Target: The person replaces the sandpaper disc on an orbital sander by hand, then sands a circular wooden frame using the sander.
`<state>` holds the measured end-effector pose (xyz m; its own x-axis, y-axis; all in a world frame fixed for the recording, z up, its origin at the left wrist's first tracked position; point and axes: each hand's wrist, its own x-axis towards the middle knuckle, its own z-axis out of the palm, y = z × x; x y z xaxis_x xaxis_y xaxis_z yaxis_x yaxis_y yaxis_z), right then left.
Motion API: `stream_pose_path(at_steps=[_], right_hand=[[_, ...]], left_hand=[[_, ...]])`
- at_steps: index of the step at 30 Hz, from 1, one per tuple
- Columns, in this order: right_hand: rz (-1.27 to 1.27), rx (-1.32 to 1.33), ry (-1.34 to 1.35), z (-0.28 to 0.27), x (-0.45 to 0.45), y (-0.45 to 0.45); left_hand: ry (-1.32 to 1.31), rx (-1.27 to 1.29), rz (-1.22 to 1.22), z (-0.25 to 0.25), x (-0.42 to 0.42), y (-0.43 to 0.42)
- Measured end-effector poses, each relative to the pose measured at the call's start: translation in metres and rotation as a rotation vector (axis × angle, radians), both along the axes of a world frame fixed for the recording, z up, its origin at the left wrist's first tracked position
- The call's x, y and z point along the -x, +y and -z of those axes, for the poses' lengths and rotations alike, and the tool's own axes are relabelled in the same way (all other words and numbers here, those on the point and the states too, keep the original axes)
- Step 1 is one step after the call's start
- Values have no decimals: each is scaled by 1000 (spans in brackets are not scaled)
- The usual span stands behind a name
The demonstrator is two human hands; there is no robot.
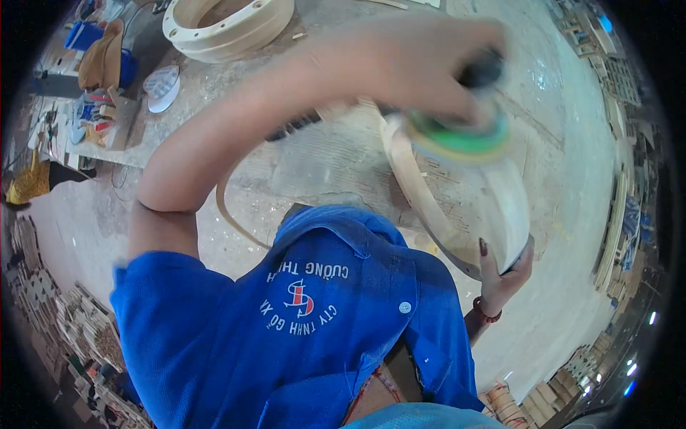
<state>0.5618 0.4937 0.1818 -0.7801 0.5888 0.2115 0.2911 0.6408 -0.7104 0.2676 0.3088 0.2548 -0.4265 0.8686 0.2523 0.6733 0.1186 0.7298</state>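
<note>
My left arm reaches across the bench to the right. My left hand [436, 64], smeared by motion, is closed over the dark top of a sander [461, 139] with a green and yellowish pad. The sander is over the upper part of a curved pale wooden piece [507, 207]; whether the pad touches it is unclear. My right hand [504, 275], with a beaded bracelet at the wrist, grips the near lower end of this piece, its thumb on the inner side. The far end of the piece is partly hidden behind my left hand and the sander.
A thick wooden ring [229, 28] with holes lies at the back left of the worn workbench [300, 164]. A white and blue round item [162, 89] and a box of small things [107, 121] are farther left. Stacked wood lines both sides of the floor.
</note>
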Motion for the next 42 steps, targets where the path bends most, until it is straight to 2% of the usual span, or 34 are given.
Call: stream_pose_path(at_steps=[1, 3, 6, 9, 12, 13, 16, 17, 20, 22, 23, 25, 27, 28, 31, 34, 35, 37, 40, 42], right_hand=[[-24, -17, 8, 0, 0, -2], [-45, -28, 10, -1, -2, -2], [-15, -10, 11, -1, -2, 0], [47, 2, 35, 6, -9, 10], [92, 24, 49, 13, -17, 15], [96, 17, 38, 15, -20, 18], [35, 97, -32, 5, -34, 35], [6, 142, -61, -2, -39, 43], [-180, 5, -40, -37, -23, 60], [-233, 22, -242, -84, 33, 26], [-297, -59, -340, -93, 60, 18], [-433, -163, -484, -89, 102, 22], [-585, -210, -576, -78, 129, 31], [-594, -220, -521, -81, 132, 27], [-612, -199, -357, -83, 139, 15], [-551, -159, -181, -76, 138, 10], [-520, -181, -119, -63, 137, 7], [-463, -125, -27, -40, 139, -9], [-397, -77, 86, -22, 145, -23], [-359, -94, 36, -23, 145, -31]], left_hand=[[-169, 10, 11, 21, 19, -3], [-123, -73, -79, 69, 46, -3], [-337, 65, -213, 90, 45, -23], [-478, 98, -248, 117, 41, -37], [-515, 84, -305, 152, 38, -42], [-670, 64, -271, 160, 36, -44], [-463, 137, -314, 180, 30, -49], [-380, 153, -359, 174, 25, -51], [-172, 185, -455, 150, 7, -66], [-97, 173, -473, 138, 1, -71], [-70, 130, -467, 134, -1, -71], [-12, 36, -466, 124, -5, -73], [-70, 42, -469, 112, -12, -80], [-97, 44, -479, 105, -11, -84], [73, -118, -500, 90, -4, -100], [22, -138, -551, 58, 7, -110], [73, -34, -548, 38, 8, -113], [285, -59, -461, 17, 17, -107], [300, 136, -347, -52, -26, -80], [123, 346, -223, -84, -35, -55]])
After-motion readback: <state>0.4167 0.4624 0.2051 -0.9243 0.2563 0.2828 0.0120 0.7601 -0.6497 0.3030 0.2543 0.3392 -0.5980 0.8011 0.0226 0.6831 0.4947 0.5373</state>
